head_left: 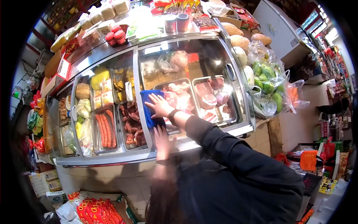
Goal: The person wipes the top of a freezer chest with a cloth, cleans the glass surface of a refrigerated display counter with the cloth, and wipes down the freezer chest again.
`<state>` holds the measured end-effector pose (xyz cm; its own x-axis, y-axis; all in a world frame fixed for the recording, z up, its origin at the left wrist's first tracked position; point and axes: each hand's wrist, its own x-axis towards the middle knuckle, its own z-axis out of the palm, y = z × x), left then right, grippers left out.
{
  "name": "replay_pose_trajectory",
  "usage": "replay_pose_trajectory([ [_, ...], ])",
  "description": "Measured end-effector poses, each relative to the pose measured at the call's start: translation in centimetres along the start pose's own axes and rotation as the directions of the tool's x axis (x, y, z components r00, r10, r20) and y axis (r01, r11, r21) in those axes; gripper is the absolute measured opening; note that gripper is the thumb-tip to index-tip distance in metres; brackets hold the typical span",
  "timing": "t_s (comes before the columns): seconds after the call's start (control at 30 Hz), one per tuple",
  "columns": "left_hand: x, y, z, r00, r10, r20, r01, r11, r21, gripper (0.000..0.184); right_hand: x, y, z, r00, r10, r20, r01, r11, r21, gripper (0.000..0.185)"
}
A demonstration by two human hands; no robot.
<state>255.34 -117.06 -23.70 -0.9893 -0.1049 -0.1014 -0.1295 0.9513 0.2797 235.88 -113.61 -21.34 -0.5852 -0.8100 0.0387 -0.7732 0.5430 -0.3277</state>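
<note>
A folded blue cloth (146,98) lies on the sliding glass lid of a display case, by the metal frame between two panes. My right hand (160,106) presses flat on the cloth, its fingers spread. Just below, my left hand (162,141) is slightly blurred, with its fingers stretched out on the glass by the cloth's lower edge. Under the glass are a tray of raw meat (179,95), another tray of meat cuts (212,99), red sausages (106,128) and dark cured meat (131,127).
Red-lidded jars (115,36), two cans (176,23) and packets stand on the case's top. To the right are squashes (239,43) and bags of green vegetables (266,78). Red packets (99,211) lie on the floor at lower left. A white freezer (276,30) stands behind.
</note>
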Motion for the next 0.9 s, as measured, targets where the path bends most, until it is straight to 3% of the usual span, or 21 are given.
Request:
replay_pose_trajectory([
  [0.1, 0.0, 3.3, -0.9, 0.998, 0.030, -0.048, -0.036, 0.991, -0.129, 0.084, -2.2, 2.5, -1.6, 0.998, 0.058, 0.013, -0.058, 0.997, 0.047, 0.095],
  [0.27, 1.9, 9.9, 1.0, 0.979, 0.202, -0.012, -0.202, 0.972, -0.122, 0.085, -8.5, 11.4, -3.5, 0.988, 0.134, -0.074, -0.124, 0.984, 0.127, 0.097],
  [0.4, 4.6, 16.7, 3.3, 0.934, 0.349, 0.073, -0.349, 0.937, -0.010, 0.083, -17.3, 17.8, -7.3, 0.942, 0.294, -0.162, -0.270, 0.951, 0.153, 0.094],
  [0.53, 5.4, 23.0, 4.7, 0.853, 0.509, 0.112, -0.505, 0.861, -0.067, 0.084, -26.0, 23.1, -8.4, 0.869, 0.467, -0.163, -0.464, 0.884, 0.059, 0.095],
  [0.73, 3.3, 28.2, 6.9, 0.747, 0.631, 0.211, -0.640, 0.768, -0.027, 0.074, -35.7, 24.0, -7.8, 0.802, 0.565, -0.194, -0.559, 0.824, 0.090, 0.096],
  [0.9, 2.1, 27.5, 6.4, 0.733, 0.663, 0.153, -0.669, 0.743, -0.018, 0.072, -37.1, 21.0, -5.9, 0.747, 0.621, -0.239, -0.622, 0.779, 0.079, 0.091],
])
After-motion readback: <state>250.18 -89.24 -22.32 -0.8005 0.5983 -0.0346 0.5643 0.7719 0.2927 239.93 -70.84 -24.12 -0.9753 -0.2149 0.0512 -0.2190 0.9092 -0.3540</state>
